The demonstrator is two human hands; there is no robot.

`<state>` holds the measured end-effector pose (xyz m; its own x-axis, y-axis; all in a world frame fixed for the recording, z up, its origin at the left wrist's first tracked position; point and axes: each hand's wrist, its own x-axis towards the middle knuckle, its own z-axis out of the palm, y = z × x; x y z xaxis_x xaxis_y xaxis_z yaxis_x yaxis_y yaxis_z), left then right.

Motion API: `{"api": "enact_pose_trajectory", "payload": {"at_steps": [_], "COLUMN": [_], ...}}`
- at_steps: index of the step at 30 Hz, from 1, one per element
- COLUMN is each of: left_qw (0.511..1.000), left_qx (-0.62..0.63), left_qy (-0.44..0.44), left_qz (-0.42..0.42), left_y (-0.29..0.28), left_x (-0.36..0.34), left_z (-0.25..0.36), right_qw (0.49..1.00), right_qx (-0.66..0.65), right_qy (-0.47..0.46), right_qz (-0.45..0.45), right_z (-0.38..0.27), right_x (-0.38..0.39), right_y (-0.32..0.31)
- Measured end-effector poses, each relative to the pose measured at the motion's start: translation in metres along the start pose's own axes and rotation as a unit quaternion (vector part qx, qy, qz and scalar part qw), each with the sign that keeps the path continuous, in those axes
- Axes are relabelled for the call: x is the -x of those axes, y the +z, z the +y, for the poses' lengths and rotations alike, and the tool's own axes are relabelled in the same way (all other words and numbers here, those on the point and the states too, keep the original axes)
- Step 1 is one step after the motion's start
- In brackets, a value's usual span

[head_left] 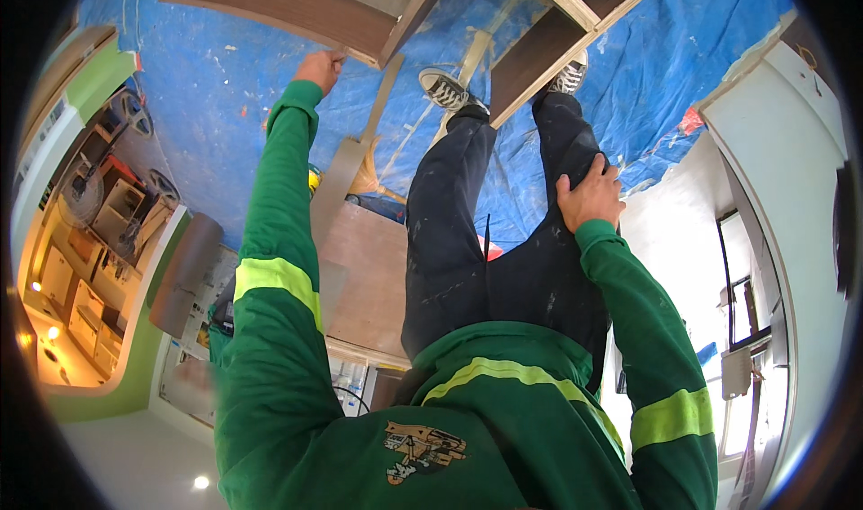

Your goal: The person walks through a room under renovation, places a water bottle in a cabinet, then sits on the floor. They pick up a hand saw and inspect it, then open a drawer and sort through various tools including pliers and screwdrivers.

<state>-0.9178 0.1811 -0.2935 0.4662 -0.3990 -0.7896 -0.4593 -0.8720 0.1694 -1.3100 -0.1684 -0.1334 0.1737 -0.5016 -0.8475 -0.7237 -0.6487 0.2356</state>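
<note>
My left hand (pixel 319 71) is stretched forward with its fingers closed at the near edge of a brown wooden cabinet box (pixel 270 5), close to its corner. Its fingertips are partly hidden there. My right hand (pixel 593 197) holds nothing and lies on my right thigh, fingers apart over the dark trousers (pixel 562 155). Ahead of my feet, a second wooden cabinet frame (pixel 575 38) with pale edges and dark inner panels stands at an angle beside the first.
A blue plastic sheet (pixel 202 124), spotted with white marks, covers the floor. Between my left arm and leg lie a long narrow board (pixel 334 186) and a broom head (pixel 367 170). Brown rolled material (pixel 186 272) is at the left. A white wall (pixel 778 141) rises on the right.
</note>
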Motion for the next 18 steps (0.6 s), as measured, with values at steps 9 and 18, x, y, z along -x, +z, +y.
{"api": "enact_pose_trajectory", "payload": {"at_steps": [9,18], "left_qw": [0.998,0.994], "left_qx": [0.049,0.107], "left_qy": [0.028,0.015], "left_qz": [-0.027,0.021], "left_y": [-0.009,0.017], "left_x": [-0.004,0.006], "left_z": [-0.004,0.002], "right_qw": [1.000,1.000], "right_qx": [-0.002,0.004], "right_qy": [0.002,-0.006], "right_qz": [-0.002,0.006], "right_z": [-0.006,-0.012], "right_x": [-0.012,-0.011], "right_y": [0.002,0.001]}}
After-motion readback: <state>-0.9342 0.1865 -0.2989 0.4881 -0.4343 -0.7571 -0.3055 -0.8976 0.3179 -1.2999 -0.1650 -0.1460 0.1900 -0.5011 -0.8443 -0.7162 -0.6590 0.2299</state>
